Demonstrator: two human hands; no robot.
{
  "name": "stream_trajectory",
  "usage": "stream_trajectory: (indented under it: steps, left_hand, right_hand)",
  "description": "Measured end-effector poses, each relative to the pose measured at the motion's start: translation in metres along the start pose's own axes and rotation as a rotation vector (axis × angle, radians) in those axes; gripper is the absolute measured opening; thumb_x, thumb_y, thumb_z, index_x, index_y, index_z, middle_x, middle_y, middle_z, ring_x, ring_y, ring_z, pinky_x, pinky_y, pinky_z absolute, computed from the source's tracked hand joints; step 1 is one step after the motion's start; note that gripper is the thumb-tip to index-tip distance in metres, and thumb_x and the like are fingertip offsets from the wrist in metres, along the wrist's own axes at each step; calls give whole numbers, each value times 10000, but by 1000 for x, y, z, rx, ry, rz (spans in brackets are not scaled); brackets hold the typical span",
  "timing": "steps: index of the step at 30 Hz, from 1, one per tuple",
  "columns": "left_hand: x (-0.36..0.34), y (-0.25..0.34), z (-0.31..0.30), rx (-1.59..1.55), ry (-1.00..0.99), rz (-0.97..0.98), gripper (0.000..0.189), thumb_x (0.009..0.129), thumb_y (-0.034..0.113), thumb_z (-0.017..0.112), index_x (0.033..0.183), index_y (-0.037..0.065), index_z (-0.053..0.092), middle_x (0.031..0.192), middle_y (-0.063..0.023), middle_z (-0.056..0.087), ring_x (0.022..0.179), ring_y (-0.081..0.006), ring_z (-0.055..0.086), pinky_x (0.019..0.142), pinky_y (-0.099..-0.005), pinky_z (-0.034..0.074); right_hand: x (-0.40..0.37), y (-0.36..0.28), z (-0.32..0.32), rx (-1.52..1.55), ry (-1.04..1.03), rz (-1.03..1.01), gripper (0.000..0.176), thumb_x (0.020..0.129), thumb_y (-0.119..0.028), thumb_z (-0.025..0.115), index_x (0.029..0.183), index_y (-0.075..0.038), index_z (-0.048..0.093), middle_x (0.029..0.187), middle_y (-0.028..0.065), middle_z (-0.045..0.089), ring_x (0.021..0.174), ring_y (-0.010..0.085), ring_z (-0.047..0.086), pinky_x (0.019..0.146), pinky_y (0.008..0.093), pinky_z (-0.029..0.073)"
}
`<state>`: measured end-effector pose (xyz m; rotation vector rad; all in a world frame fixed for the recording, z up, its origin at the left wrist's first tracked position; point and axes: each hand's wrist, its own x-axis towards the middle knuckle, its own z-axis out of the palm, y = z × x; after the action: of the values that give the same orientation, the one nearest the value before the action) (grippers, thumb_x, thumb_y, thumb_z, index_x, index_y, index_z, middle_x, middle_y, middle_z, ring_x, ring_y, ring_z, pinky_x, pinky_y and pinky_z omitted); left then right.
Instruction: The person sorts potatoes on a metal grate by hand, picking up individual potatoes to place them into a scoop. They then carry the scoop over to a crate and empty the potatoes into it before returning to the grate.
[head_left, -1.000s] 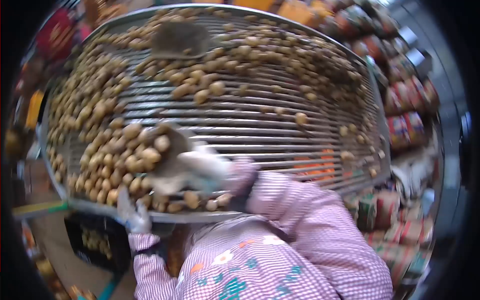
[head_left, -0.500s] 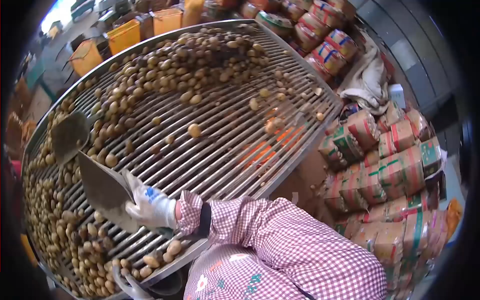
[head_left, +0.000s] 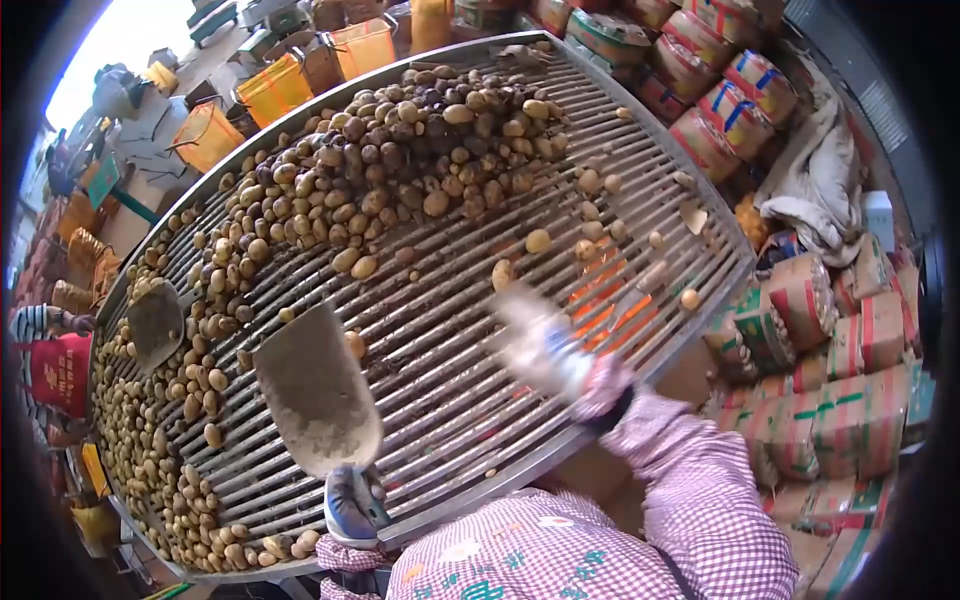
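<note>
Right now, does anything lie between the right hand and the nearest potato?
Nothing visible: the blurred right hand reaches over bare grate bars, with the potato just past it. The left hand holds its scoop aside.

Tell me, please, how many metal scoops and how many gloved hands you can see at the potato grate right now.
Metal scoops: 2, the near scoop and the far-left scoop
Gloved hands: 2, the left hand gripping the near scoop, and the blurred right hand
Total: 4

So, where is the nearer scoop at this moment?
Head view: the scoop is lower left of centre over the grate, gripped by the left hand; potatoes lie to its left, the right hand to its right.
</note>
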<state>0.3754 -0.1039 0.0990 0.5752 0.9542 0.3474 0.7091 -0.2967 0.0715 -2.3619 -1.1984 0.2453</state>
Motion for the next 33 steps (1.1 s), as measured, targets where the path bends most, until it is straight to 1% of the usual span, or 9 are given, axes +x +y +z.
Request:
stream_trajectory:
  steps: [4,6,12,14,17,19,22,26,33]
  left_hand:
    - [4,1,29,250,20,21,298,1000,340,576,1050,49,621,822,-54,645,631,-142,577,532,-256,460]
    - [14,8,48,403,-116,-36,309,997,344,578,1049,42,621,825,-50,639,640,-139,578,528,-251,444]
    - [34,12,101,396,-77,-53,358,1014,365,553,1059,16,615,737,-66,612,581,-137,549,540,-240,431]
    - [42,14,97,475,-105,-64,363,1022,367,539,1057,13,615,729,-64,610,571,-134,541,543,-239,430]
    - [49,11,100,479,-76,-29,376,1026,384,521,1031,24,629,706,-55,605,543,-127,525,497,-232,396]
    - [49,14,113,442,-35,-37,379,1026,388,518,1008,28,636,706,-55,607,542,-126,526,490,-230,388]
    - [48,10,115,411,13,8,384,1025,393,515,976,34,644,698,-55,608,536,-126,529,484,-226,381]
    - [39,13,110,427,32,30,398,1022,407,516,967,32,638,673,-53,604,519,-125,529,487,-225,384]
    - [33,8,113,310,122,103,420,1020,398,535,960,-6,633,717,-75,622,537,-130,532,492,-237,397]
  right_hand:
    - [-28,191,-88,-757,-39,371,722,838,-198,597,1516,-50,400,1582,164,378,1476,384,319,1227,559,207]
    - [-48,247,-104,-773,-234,429,725,850,-204,599,1531,-66,391,1584,144,381,1497,373,286,1236,543,195]
    - [-61,248,-122,-754,-428,285,498,851,-310,703,1292,-116,574,1273,134,576,1272,334,517,1175,522,298]
    - [-59,246,-137,-431,-294,320,413,815,-253,737,1168,-99,587,1239,167,582,1129,386,601,1030,470,473]
    - [-28,235,-148,-92,97,287,360,805,-171,713,1114,-44,580,1244,220,599,1086,419,619,921,468,514]
    - [18,222,-151,19,170,340,407,832,-207,710,1166,-14,580,1083,247,641,1037,381,648,909,446,516]
    - [95,216,-135,-207,177,391,608,897,-271,624,1428,-42,436,1311,290,590,1163,462,599,988,486,487]
    - [183,207,-109,-503,-168,523,631,927,-310,548,1485,-52,408,1266,248,632,1111,406,653,950,491,520]
    - [195,144,-57,-448,-126,457,690,967,-295,564,1535,4,310,1314,257,570,1086,397,667,904,470,551]
